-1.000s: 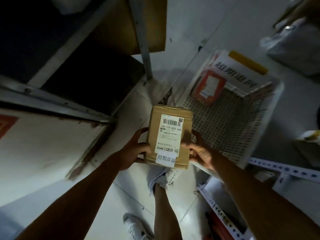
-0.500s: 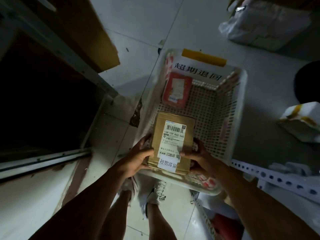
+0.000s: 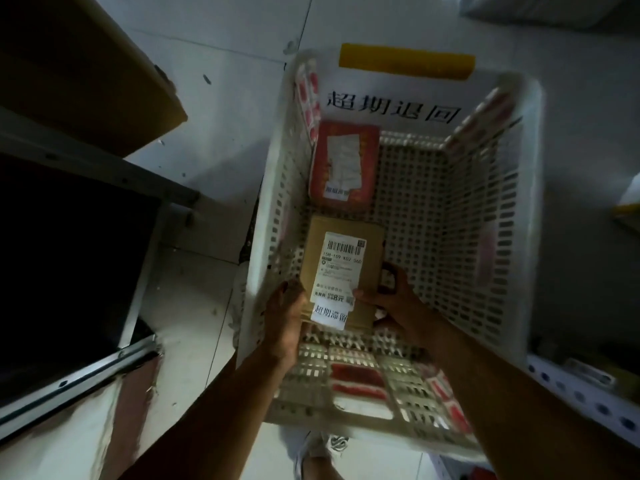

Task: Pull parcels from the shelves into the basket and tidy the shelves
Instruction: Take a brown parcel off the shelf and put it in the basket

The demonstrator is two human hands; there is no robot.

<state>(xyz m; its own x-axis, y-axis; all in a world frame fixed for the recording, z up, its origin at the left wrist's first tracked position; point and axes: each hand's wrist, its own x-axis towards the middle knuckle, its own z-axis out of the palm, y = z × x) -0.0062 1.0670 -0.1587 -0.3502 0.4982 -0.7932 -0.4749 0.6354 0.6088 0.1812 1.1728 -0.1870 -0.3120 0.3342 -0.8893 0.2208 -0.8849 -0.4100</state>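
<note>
Brown cardboard parcel (image 3: pixel 343 271) with a white shipping label (image 3: pixel 337 278), low inside the white perforated basket (image 3: pixel 450 209), close to its left wall, at about 6 o'clock from a red flat parcel (image 3: pixel 343 164) on the basket floor. Cannot tell whether already resting on the floor or a little above it. Held from both sides: left hand (image 3: pixel 287 313) on the near left edge, at 8 o'clock of the box, fingers bent around the edge and mostly hidden behind it; right hand (image 3: pixel 391 299) on the near right corner, at 4 o'clock, thumb over the top face beside the label, the other fingers curled along the right side. Both forearms inside the basket rim, coming from 6 o'clock. White paper sign (image 3: pixel 394 105) with black characters and a yellow tape strip (image 3: pixel 407 62) on the far wall, at 12 o'clock. Dark shelf opening (image 3: pixel 69 258) with metal frame at 9 o'clock of the basket, another cardboard box (image 3: pixel 79 71) at 10 o'clock. White sneaker (image 3: pixel 332 445) on the tiled floor (image 3: pixel 225 133) at 6 o'clock, under the near rim.
</note>
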